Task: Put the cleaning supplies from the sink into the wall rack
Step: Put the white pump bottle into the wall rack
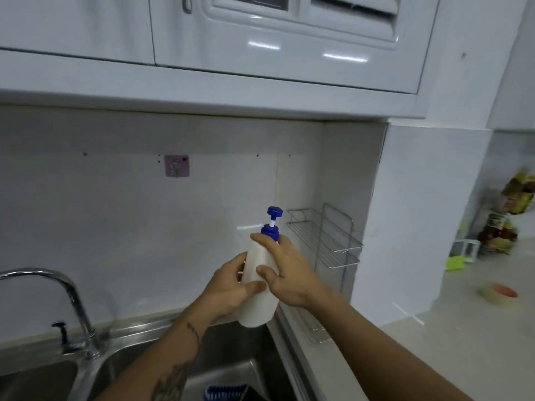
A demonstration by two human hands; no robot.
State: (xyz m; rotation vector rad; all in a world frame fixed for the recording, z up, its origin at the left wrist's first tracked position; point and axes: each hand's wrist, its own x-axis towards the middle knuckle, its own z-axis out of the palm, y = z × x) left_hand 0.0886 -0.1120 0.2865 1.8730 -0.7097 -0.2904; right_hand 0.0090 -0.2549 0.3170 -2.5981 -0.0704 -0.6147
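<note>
From the head camera, both forearms reach up and forward from the near edge, meeting above the sink's (162, 357) right corner. The left hand (228, 287) comes in from the lower left, its forearm tattooed, and its grip wraps the lower half of a white pump bottle (259, 282) from the left, thumb lying across the front. The right hand (285, 273) comes in from the lower right and takes the bottle higher up: its forefinger lies along the shoulder just under the blue pump cap (272, 224), the thumb presses the front of the body, and the other fingers are hidden behind. So both grips are closed round the same bottle, which is held nearly upright, leaning slightly right, in the air over the sink rim.

The wire wall rack (327, 238) hangs on the side wall just right of the bottle, apart from it. A chrome tap (69, 302) stands at the left of the sink. A blue brush (224, 391) lies in the basin at the near edge. On the worktop (434, 357) far right sits a roll of tape (496, 295).
</note>
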